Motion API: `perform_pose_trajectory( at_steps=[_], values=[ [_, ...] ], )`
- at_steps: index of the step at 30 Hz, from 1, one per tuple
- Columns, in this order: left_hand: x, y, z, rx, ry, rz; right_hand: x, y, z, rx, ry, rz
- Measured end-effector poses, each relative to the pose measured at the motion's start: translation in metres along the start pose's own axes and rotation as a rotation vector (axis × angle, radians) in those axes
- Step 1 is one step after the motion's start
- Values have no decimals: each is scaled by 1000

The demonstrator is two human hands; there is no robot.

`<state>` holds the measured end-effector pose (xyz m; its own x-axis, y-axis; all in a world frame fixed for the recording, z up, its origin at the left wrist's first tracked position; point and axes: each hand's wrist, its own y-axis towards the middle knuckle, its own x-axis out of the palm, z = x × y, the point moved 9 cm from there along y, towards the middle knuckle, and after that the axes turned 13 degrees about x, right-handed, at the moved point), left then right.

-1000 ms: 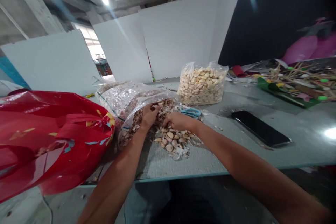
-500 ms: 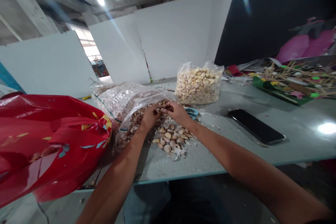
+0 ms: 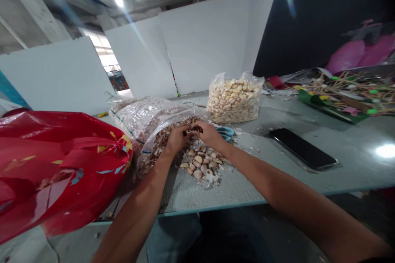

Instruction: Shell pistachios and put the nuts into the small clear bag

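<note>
My left hand (image 3: 179, 138) and my right hand (image 3: 208, 133) meet fingertip to fingertip above the pile of skins. Both are closed in a pinch; whatever small piece is between them is hidden by the fingers. Just below lies a heap of unpeeled garlic cloves (image 3: 199, 164) with loose papery bits around it. Beside my left wrist, dry garlic skins (image 3: 160, 141) spill from the mouth of a clear plastic bag (image 3: 138, 117) lying on its side. Blue-handled scissors (image 3: 226, 132) lie partly hidden behind my right hand. Beyond them stands a clear bag of peeled garlic cloves (image 3: 234, 100).
A large red plastic bag (image 3: 61, 164) covers the left of the table (image 3: 247, 181). On the right lies a black phone (image 3: 302, 148). Farther right are thin sticks with coloured bits (image 3: 342, 86) on a green sheet (image 3: 327, 107). White panels (image 3: 212, 45) stand behind the table.
Both hands stay in nearly the same spot, with the fingers shifting slightly against each other. The whole view has moved a touch; the cloves and bags look unchanged.
</note>
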<state>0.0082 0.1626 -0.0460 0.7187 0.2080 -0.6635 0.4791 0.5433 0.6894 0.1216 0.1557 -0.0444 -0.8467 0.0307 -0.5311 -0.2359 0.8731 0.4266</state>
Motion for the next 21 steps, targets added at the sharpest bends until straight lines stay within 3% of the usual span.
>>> perform_pose_trajectory(
  at_steps=[11, 17, 21],
  values=[
    [3, -3, -8, -128, 78, -65, -5, 1, -4, 20, -45, 58],
    [-5, -5, -13, -205, 50, 44, -6, 0, -6, -7, 26, 73],
    [-5, -5, -12, -192, 24, 49, -8, -2, -4, -2, 21, 88]
  ],
)
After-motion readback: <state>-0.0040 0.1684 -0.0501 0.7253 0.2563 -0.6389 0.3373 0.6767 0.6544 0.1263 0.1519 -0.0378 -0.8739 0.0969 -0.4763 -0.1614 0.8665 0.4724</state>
